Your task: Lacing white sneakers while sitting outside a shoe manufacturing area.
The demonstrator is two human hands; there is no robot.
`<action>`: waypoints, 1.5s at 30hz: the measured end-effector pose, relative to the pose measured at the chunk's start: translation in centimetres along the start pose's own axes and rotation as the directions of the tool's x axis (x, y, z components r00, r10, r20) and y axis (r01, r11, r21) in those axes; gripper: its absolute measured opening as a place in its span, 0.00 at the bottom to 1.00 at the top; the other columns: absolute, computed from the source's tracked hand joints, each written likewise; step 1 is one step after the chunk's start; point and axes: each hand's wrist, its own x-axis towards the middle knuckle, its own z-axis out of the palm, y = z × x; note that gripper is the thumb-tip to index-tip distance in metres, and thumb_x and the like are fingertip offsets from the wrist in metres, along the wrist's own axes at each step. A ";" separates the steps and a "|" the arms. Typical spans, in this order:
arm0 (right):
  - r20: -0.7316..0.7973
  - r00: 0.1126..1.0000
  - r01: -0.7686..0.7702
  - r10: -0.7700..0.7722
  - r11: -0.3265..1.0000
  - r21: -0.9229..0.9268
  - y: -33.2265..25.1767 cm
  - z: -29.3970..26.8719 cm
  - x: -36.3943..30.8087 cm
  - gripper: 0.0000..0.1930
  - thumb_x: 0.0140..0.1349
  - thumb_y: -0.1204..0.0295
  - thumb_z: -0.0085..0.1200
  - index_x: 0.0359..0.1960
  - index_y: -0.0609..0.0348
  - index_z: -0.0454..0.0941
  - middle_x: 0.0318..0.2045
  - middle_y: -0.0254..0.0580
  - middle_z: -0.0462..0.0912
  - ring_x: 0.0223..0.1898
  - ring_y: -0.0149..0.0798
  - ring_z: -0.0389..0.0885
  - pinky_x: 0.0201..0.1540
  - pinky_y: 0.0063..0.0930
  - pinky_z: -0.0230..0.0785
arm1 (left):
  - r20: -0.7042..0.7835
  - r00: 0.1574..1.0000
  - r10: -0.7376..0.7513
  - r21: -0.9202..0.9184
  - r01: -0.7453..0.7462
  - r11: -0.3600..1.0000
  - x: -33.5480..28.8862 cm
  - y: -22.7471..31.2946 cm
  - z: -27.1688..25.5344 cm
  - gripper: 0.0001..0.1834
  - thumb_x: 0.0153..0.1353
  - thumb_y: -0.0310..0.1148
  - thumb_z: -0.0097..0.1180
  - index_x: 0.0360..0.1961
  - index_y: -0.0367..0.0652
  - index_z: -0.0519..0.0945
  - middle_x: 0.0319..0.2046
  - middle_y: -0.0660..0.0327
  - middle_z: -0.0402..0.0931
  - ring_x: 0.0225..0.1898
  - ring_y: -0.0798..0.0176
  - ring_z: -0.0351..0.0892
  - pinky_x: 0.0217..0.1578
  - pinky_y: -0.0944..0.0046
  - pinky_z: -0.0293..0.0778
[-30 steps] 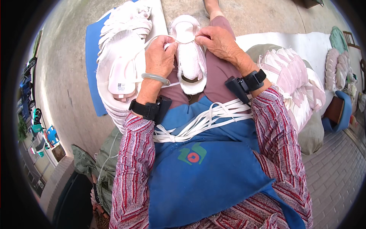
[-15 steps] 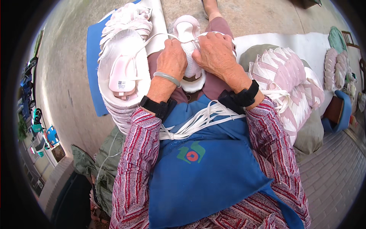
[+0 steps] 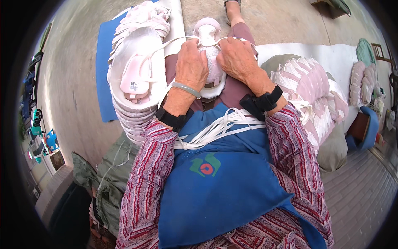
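Note:
A pale pink and white shoe upper (image 3: 212, 66) lies between my thighs, its padded tongue (image 3: 207, 30) pointing away from me. A white shoelace (image 3: 179, 38) crosses over the tongue and runs out to both sides. My left hand (image 3: 192, 65) is closed at the upper's left edge, fingers curled on the lace. On the other edge my right hand (image 3: 237, 59) is likewise closed, pinching the lace near the tongue. The fingertips of both hands are partly hidden. White laces (image 3: 222, 133) hang in a knotted bundle across my blue apron (image 3: 224, 199).
Left of my legs, a stack of nested shoe uppers (image 3: 137, 114) leans on a blue sheet (image 3: 106, 70). Another pile of pink and white uppers (image 3: 306, 89) rests on a grey-green sack (image 3: 331, 151) at my right. Farther right stands a blue chair (image 3: 367, 128).
The view has shifted slightly. My hands stay at the upper's two edges, and the lace by my right hand lies lower and flatter than before.

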 end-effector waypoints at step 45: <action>-0.186 0.934 0.308 -0.304 0.951 -0.009 -1.8 -0.6 1.1 0.06 0.52 0.72 0.52 0.33 0.54 0.76 0.31 0.38 0.72 0.36 0.40 0.72 0.39 0.34 0.63 | 0.206 0.911 -0.356 -0.454 0.411 0.790 -1.2 -1.3 -1.0 0.19 0.57 0.20 0.55 0.51 0.34 0.72 0.44 0.52 0.78 0.46 0.64 0.79 0.48 0.67 0.75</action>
